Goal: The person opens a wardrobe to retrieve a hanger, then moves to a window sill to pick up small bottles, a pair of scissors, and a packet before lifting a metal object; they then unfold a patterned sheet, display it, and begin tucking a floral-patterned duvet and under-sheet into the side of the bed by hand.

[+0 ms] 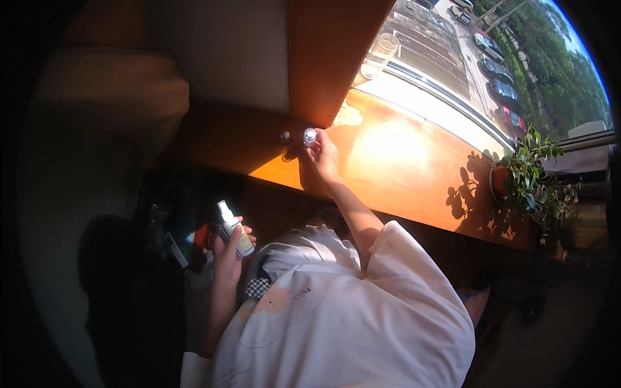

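Observation:
My left hand (230,252) holds a white spray bottle (237,235) with a pale yellow label, tilted, its nozzle end up. It is in the shade left of my body, away from the wooden ledge (398,179). Over the ledge, my right hand (324,154) grips a small clear bottle (309,138) with a whitish top between thumb and fingers. I cannot tell whether that bottle rests on the wood. Just left of it stands a small dark bottle (285,137) with a pale top, partly lost in shadow.
A tall drinking glass (380,56) stands by the window at the upper right. A potted plant (526,169) with trailing leaves is at the ledge's right end. A wooden upright panel (335,58) rises behind the bottles. Dim objects, including a white-faced box (175,250), lie low at left.

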The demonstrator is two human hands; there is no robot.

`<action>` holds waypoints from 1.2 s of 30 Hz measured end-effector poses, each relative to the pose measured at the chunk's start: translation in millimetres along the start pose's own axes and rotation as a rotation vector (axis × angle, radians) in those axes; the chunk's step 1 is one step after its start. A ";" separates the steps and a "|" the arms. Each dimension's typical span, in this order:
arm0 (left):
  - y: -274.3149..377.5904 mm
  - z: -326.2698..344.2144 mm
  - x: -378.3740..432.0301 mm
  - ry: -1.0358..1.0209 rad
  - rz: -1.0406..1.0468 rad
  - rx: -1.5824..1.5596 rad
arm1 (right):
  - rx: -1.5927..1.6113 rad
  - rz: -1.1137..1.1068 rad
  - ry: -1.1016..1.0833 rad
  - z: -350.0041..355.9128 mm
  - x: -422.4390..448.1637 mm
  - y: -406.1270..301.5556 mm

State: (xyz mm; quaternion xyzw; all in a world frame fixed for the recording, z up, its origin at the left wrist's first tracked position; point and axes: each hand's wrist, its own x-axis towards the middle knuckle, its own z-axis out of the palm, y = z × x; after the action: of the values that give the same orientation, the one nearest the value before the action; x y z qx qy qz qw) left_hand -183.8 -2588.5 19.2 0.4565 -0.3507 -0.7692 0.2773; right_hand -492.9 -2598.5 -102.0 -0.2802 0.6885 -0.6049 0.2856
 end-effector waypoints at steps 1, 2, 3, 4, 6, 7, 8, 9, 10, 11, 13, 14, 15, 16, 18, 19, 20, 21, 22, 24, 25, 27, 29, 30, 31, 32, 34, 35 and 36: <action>-0.3 -2.1 -5.0 -0.021 -0.004 -0.017 | -0.221 -0.189 0.036 4.1 0.3 1.4; -4.1 -7.3 -6.2 -0.061 -0.011 -0.055 | -0.220 -0.172 0.006 3.5 0.1 2.7; -4.3 -8.3 -8.7 -0.066 -0.023 -0.078 | -0.216 -0.229 0.056 5.3 -1.9 4.5; -3.5 -5.0 -12.0 -0.073 -0.037 -0.104 | -0.214 -0.286 0.106 6.2 -5.7 6.3; -3.7 -4.0 -14.5 -0.083 -0.028 -0.080 | -0.515 -0.532 0.336 8.5 -22.5 -9.0; -2.1 -3.6 -15.2 -0.100 -0.020 -0.056 | -0.364 -0.470 0.246 8.7 -40.2 -17.5; 0.9 -0.5 -15.8 -0.119 -0.014 -0.031 | -0.216 -0.404 0.159 7.2 -60.5 -28.9; 3.1 0.9 -15.9 -0.153 0.008 0.028 | -0.116 -0.272 -0.072 8.7 -82.7 -44.5; 2.7 4.8 -11.9 -0.168 -0.002 0.082 | -0.020 -0.134 -0.294 8.3 -102.0 -63.2; -4.0 9.9 -5.4 -0.176 0.020 0.136 | 0.044 -0.058 -0.445 11.1 -116.7 -81.6; -18.3 13.5 7.9 -0.212 0.117 0.279 | 0.207 0.182 -0.692 19.7 -136.5 -115.3; -21.6 24.8 16.6 -0.268 0.221 0.368 | 0.218 0.179 -0.704 19.0 -138.7 -112.6; -21.7 33.7 19.5 -0.290 0.282 0.528 | 0.321 0.233 -0.668 14.8 -136.4 -100.9; -14.1 42.0 19.8 -0.308 0.346 0.693 | 0.429 0.283 -0.632 12.2 -131.7 -96.1; -8.3 52.2 22.0 -0.379 0.273 0.675 | 0.534 0.450 -0.498 -3.1 -128.6 -91.8; -1.8 59.4 18.2 -0.368 0.125 0.429 | 0.414 0.434 -0.380 -9.3 -123.4 -90.7; 3.7 65.1 17.4 -0.359 -0.019 0.178 | 0.375 0.346 -0.271 -18.2 -115.6 -84.4; 9.6 64.6 17.9 -0.328 -0.014 0.222 | 0.445 0.205 -0.135 -22.6 -109.2 -78.8; 9.9 63.6 20.3 -0.288 -0.004 0.205 | 0.266 -0.025 -0.026 -29.2 -93.7 -61.1; 4.5 42.8 27.9 -0.353 0.000 0.245 | -0.009 -0.186 0.106 -41.7 -63.9 -51.2; 10.7 50.8 24.4 -0.319 -0.061 0.220 | 0.074 -0.228 0.146 -44.7 -48.8 -41.2; 8.8 45.7 24.3 -0.324 -0.018 0.303 | 0.063 -0.260 0.176 -45.2 -23.6 -27.7; 5.6 44.0 21.9 -0.288 -0.010 0.370 | 0.000 -0.227 0.149 -41.8 -9.3 -19.9; 3.5 44.8 23.0 -0.291 -0.010 0.367 | -0.018 -0.305 0.111 -45.5 -2.4 -3.2; 3.5 41.6 22.5 -0.301 -0.009 0.334 | -0.078 -0.323 0.100 -43.1 -1.4 -1.1; 3.6 39.3 22.5 -0.314 -0.007 0.301 | -0.139 -0.341 0.090 -41.8 -0.4 0.8; 5.1 32.4 20.7 -0.293 -0.019 0.303 | -0.327 -0.448 0.290 -33.3 -9.3 -10.1; 5.9 30.3 21.0 -0.288 -0.027 0.298 | -0.424 -0.512 0.388 -30.5 -18.3 -19.1; 7.5 29.9 19.7 -0.282 -0.026 0.300 | -0.523 -0.558 0.497 -27.7 -30.2 -27.5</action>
State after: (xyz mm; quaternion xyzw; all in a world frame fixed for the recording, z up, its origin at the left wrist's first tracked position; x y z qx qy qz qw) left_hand -218.3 -2599.2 25.3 0.3851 -0.4907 -0.7682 0.1444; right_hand -491.5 -2560.8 -70.1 -0.3640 0.7638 -0.5136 -0.1426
